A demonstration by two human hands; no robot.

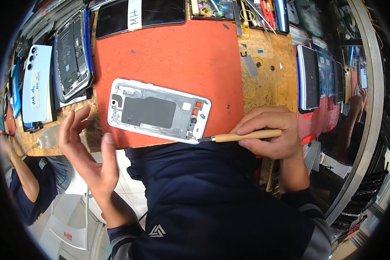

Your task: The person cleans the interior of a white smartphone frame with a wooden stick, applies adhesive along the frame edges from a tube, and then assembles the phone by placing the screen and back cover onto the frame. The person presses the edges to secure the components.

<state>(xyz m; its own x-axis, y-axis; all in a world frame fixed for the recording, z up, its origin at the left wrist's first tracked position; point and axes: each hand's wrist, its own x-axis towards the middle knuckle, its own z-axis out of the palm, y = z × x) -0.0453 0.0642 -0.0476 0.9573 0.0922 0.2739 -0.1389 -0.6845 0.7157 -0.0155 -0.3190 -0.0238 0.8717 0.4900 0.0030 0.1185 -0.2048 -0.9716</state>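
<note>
Phone frame (148, 112) lies on the red mat (173, 56), toward its near edge, already uncovered; corner work seems unfinished. The right hand (281, 122) clamps its grip on a wooden-handled tool (227, 138) at the near-right corner; the left hand (89, 158) spreads, empty.

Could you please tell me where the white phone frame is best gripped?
Probably by the long edges near its left end, coming from the left: the white phone frame appears to lie flat with slim edges, the open left hand is nearest there, and the wooden-handled tool is at the opposite end.
</note>
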